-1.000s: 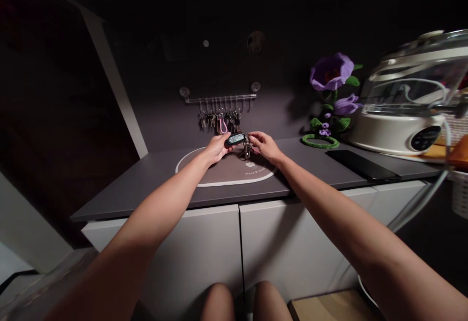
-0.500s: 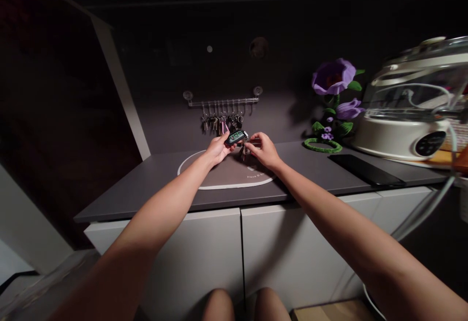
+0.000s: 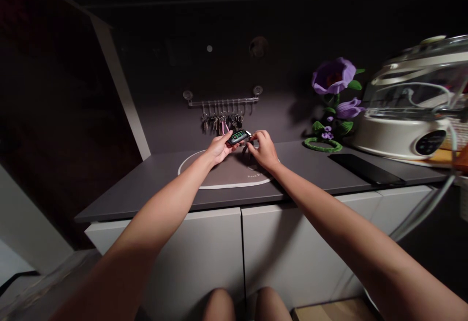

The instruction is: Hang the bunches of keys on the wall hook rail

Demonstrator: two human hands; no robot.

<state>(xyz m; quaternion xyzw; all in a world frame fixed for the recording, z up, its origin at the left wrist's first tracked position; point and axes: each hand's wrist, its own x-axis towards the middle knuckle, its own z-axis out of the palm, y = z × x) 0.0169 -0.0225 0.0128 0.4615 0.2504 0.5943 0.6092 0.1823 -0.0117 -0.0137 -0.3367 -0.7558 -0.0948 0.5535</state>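
Observation:
My left hand [image 3: 220, 149] is closed around a black car key fob [image 3: 237, 137] with green-edged buttons, thumb on its near end. At the fob's right end is a metal ring [image 3: 249, 134]. There my right hand [image 3: 263, 149] pinches with thumb and fingertips; dark, small keys seem to hang just below, but they are hard to make out. Both hands are above an oval grey-brown mat [image 3: 219, 177] with a white rim. Behind them, several keys [image 3: 215, 122] hang from a clear hook rail [image 3: 223, 102] on the wall.
On the right of the grey counter [image 3: 124, 189] lies a black phone [image 3: 365, 169]. Behind it stand purple artificial flowers [image 3: 334, 77] on a green ring base. A white appliance with a clear cover [image 3: 395, 133] and a cable [image 3: 435, 209] occupy the far right. White cabinet doors [image 3: 197, 257] are below.
The fob has shifted slightly right and turned a little in my left hand. My right hand has risen slightly, and the keys near its fingertips have swung and show less.

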